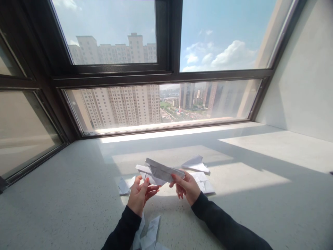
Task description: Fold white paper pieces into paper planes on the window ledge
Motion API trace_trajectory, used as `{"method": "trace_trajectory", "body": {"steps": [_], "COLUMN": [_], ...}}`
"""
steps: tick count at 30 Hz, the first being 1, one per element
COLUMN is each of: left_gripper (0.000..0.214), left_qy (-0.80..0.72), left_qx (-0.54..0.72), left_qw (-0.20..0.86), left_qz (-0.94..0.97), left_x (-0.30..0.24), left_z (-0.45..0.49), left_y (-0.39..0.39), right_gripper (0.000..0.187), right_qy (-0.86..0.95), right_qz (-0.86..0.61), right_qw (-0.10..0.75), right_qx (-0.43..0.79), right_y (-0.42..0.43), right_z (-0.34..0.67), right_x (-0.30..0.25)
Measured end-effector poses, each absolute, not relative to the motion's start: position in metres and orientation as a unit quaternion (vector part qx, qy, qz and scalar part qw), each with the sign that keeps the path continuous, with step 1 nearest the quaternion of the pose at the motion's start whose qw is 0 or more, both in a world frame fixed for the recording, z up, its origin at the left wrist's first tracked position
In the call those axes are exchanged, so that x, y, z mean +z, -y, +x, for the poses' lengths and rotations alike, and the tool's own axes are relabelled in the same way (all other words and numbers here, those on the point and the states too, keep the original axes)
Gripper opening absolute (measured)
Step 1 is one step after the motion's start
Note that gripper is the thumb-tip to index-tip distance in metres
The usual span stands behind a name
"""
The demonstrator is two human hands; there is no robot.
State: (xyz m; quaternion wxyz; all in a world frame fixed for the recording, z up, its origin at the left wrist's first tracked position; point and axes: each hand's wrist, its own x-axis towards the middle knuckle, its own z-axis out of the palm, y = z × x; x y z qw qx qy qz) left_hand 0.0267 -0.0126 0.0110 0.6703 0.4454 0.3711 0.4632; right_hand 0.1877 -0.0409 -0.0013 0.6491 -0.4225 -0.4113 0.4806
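Where the sun shines in, a white ledge [78,194] fills the lower half of the frame, with bright patches and gray shadows on it. A big window [166,76] with dark brown bars takes up the top, and a tall, pale building [119,107] shows through the glass, left of the middle. Two black sleeves [218,220] reach in from the bottom edge. Near the middle of the frame, the left hand [139,195] and the right hand [189,189] both hold some folded paper [163,171]. The right hand pinches its right end with thumb and fingers, and the left hand grips its lower left side. The folded paper is white, but looks gray in the shade. It has two long bands that slant down to the right; I cannot tell if it is one sheet or two. The fingers cover bits of it. At the bottom, a few loose papers [151,231] lie partly behind the left sleeve. Right of the middle, a flat paper [205,184] is partly hidden by the right hand, just below a pointed paper [195,164]. The small bent paper [124,187] lies just left of the left hand.
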Motion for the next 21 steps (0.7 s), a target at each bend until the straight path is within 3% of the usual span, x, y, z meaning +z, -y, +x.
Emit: {"method": "trace_trajectory", "body": {"steps": [12,21], "left_gripper": [0.049,0.041], "left_qy": [-0.311,-0.321], "left_qx": [0.447,0.449], "left_qw": [0.719,0.717], "left_qz": [0.431,0.426], "left_x": [0.0097,0.0095], "left_z": [0.0284,0.0303], "left_y": [0.0219,0.0222], "right_gripper": [0.029,0.031], "right_qy": [0.496,0.506], "right_qz": [-0.450,-0.471], "right_qw": [0.586,0.576], "right_qx": [0.456,0.436], "right_y": [0.0398,0.0429], "right_z": [0.1913,0.1864], "right_x": [-0.0058,-0.0020]}}
